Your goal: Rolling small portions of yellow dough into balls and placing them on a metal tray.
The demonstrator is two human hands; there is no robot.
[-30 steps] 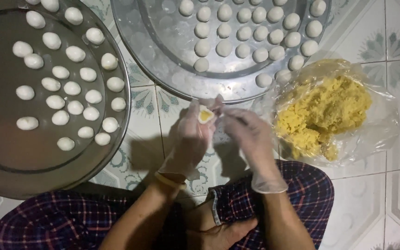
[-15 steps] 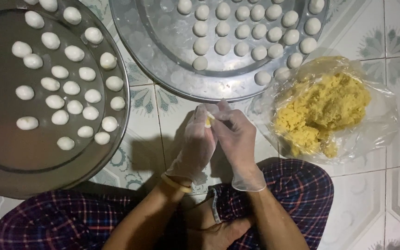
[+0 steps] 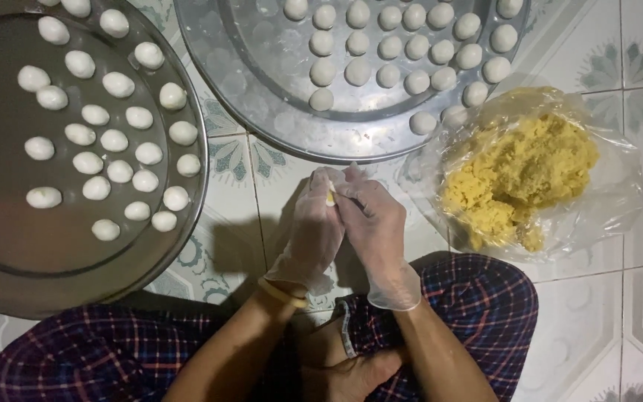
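Observation:
Both hands wear thin clear gloves and meet over the tiled floor. My left hand [image 3: 312,232] cups a small white dough piece with yellow filling [image 3: 330,196]; only a sliver of it shows between the fingers. My right hand [image 3: 374,223] presses against it from the right, fingers closed around the same piece. A clear plastic bag of crumbly yellow filling [image 3: 519,179] lies just right of my hands.
A round metal tray [image 3: 9,260] at the left holds several white dough balls [image 3: 113,140]. A second metal tray [image 3: 262,126] at the top holds several more balls [image 3: 388,46]. My crossed legs in plaid trousers [image 3: 478,298] fill the bottom.
The dough was open with yellow filling showing a second ago. My hands have since come together and closed the dough around it, drifting slightly right.

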